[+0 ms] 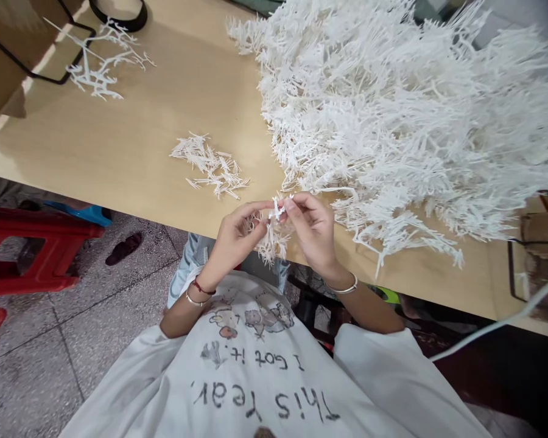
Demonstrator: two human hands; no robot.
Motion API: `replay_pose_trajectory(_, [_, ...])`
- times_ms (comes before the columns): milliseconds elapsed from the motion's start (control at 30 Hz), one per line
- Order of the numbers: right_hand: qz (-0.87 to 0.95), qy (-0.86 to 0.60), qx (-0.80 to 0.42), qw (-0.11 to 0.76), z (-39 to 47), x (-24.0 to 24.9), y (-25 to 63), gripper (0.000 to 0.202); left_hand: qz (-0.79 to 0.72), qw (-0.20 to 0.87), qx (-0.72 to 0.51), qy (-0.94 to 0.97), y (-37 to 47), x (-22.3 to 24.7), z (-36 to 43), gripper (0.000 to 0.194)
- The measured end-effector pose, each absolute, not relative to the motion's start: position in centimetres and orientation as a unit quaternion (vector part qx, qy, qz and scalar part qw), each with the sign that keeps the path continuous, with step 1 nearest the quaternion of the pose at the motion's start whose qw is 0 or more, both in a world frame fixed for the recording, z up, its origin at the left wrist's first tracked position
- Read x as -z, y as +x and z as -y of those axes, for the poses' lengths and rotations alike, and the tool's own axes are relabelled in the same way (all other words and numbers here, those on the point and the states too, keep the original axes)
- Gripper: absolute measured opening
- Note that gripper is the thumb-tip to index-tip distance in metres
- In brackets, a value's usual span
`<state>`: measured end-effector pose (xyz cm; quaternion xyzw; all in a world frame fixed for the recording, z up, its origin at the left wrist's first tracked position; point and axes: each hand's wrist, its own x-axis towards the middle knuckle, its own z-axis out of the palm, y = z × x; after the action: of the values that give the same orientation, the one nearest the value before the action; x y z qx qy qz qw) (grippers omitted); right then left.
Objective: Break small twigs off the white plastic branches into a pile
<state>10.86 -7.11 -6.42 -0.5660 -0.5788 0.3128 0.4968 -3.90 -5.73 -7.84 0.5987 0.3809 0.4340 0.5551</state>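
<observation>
Close in front of my body, at the table's near edge, my left hand [240, 234] and my right hand [313, 228] meet at a white branched plastic piece [278, 208]. Thumb and forefinger of each hand pinch it. From under my left hand hangs a bunch of thin white sprigs [273, 243]; part of it is hidden by the fingers. Just beyond my hands lies a small loose pile of white sprigs [210, 164]. To the right, very near my right hand, rises a large heap of white branched pieces [393, 115].
Bare white branches [103, 64] lie at the table's [182, 79] far left, by a black wire frame [68, 76] and a roll of dark tape [123, 18]. A white cable [506, 322] crosses at right. A red stool [41, 243] stands on the floor at left.
</observation>
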Motion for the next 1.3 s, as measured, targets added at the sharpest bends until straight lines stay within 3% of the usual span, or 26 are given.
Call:
replay_pose_trajectory(233, [0.571, -0.549, -0.379, 0.478, 7.0, 6.1, 11.4, 0.018, -0.405, 0.508, -0.448, 0.614, -3.8, 9.1, 5.4, 0.022])
replay_pose_trajectory(400, [0.666, -0.526, -0.411, 0.332, 6.5, 4.3, 12.8, 0.024, -0.37, 0.503, -0.46, 0.631, -3.8, 9.8, 5.1, 0.017])
replay_pose_trajectory(600, [0.766, -0.465, -0.401, 0.19, 4.7, 2.2, 13.7, 0.034, -0.319, 0.589, -0.42, 0.613, -4.3, 9.4, 4.8, 0.019])
replay_pose_trajectory(700, [0.724, -0.449, -0.469, 0.235, 4.1, 2.5, 12.8, 0.04, -0.288, 0.638, -0.41, 0.585, -4.5, 9.1, 4.5, 0.02])
replay_pose_trajectory(833, [0.585, -0.481, -0.538, 0.371, 3.7, 3.3, 11.9, 0.038, -0.271, 0.674, -0.434, 0.532, -4.3, 8.9, 4.4, 0.02])
replay_pose_trajectory(967, [0.496, -0.497, -0.416, 0.578, 2.6, 1.7, 12.6, 0.039, -0.284, 0.71, -0.429, 0.482, -4.0, 9.1, 4.7, 0.022])
replay_pose_trajectory(1000, [0.497, -0.501, -0.387, 0.593, 2.2, 1.0, 12.8, 0.037, -0.29, 0.711, -0.433, 0.473, -3.9, 9.2, 4.7, 0.023])
replay_pose_trajectory(1067, [0.588, -0.512, -0.362, 0.511, 1.3, -0.1, 12.4, 0.034, -0.3, 0.703, -0.443, 0.469, -3.8, 9.2, 4.8, 0.023])
replay_pose_trajectory(1200, [0.794, -0.498, -0.287, 0.199, -1.7, 0.0, 9.0, 0.028, -0.312, 0.682, -0.442, 0.492, -3.8, 8.9, 4.8, 0.022])
replay_pose_trajectory(1300, [0.818, -0.532, -0.19, 0.108, -4.6, 1.3, 6.2, 0.013, -0.332, 0.671, -0.442, 0.494, -4.0, 8.7, 5.0, 0.023])
